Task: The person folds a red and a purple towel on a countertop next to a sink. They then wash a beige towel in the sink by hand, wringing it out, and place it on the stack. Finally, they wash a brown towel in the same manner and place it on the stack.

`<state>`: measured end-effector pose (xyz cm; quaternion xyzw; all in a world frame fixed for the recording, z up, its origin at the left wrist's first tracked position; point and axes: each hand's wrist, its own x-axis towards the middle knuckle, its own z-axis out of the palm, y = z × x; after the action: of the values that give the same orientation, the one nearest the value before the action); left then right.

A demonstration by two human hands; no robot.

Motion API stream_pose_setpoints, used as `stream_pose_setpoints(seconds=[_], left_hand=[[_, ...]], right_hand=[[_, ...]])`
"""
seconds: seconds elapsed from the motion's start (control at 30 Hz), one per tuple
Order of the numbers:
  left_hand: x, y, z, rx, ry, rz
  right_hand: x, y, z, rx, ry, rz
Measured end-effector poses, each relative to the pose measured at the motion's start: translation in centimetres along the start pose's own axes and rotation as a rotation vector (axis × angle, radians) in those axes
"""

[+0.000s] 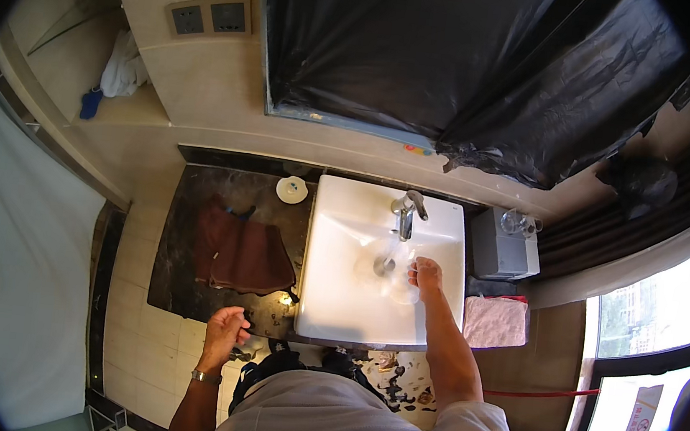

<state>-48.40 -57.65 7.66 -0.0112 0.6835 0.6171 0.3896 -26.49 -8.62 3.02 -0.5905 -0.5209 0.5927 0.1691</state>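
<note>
My right hand [427, 274] is inside the white rectangular washbasin [334, 315], to the right of the drain [384, 266], its fingers curled. A hazy, see-through patch lies beside the fingers; whether it is water or a clear object in my grasp cannot be made out. Above the drain stands a chrome single-lever faucet [407, 216]. By the front edge of the dark stone counter [180, 249], my left hand [226, 329] hangs with loosely bent fingers and nothing visible in it. Folded brown cloth [252, 256] lies on the counter left of the basin, near a small white dish [291, 190].
Right of the basin, clear glasses [518, 222] stand on a grey box [502, 248], with a pink towel [494, 323] nearer me. Black plastic sheeting [401, 44] covers the wall ahead. Dark scraps [393, 385] litter the floor below. A red strap [541, 392] stretches at right.
</note>
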Motion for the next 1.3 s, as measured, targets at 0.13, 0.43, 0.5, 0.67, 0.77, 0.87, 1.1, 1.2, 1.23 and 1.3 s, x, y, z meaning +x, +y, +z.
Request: stream_pose_setpoints(seconds=[0.13, 0.43, 0.5, 0.67, 0.77, 0.87, 1.1, 1.2, 1.23, 1.3], left_hand=[[0.3, -0.2, 0.5, -0.003, 0.001, 0.001], [-0.9, -1.1, 1.4, -0.054, 0.083, -0.036], [-0.6, -1.1, 2.2, -0.069, 0.078, -0.047], [-0.3, -1.5, 2.4, -0.075, 0.072, -0.052], [0.2, -1.1, 2.6, -0.081, 0.055, -0.049], [0.7, -1.0, 2.3, -0.09, 0.044, -0.043], [1.1, -0.8, 1.6, -0.086, 0.046, -0.055], [1.6, -0.8, 2.1, -0.098, 0.012, -0.058], [1.7, -1.0, 1.9, -0.101, 0.016, -0.056], [1.7, -1.2, 1.5, -0.085, 0.032, -0.057]], right_hand=[[7.3, 3.0, -3.6, 0.259, -0.419, -0.051], [5.4, 1.7, 6.5, 0.984, -0.198, 0.234], [7.0, 3.3, 7.3, 0.775, -0.135, 0.087], [5.1, 0.3, 9.1, 1.165, -0.025, 0.266], [5.6, 0.6, 8.9, 0.91, -0.021, 0.136], [6.3, 2.0, 8.4, 0.635, -0.014, -0.009], [2.8, -3.2, 8.7, 0.994, -0.043, 0.179], [6.0, 1.2, 5.1, 0.756, -0.12, -0.086], [6.2, 1.9, 5.1, 0.654, -0.104, -0.123], [4.6, 1.3, 5.4, 0.47, -0.012, -0.12]])
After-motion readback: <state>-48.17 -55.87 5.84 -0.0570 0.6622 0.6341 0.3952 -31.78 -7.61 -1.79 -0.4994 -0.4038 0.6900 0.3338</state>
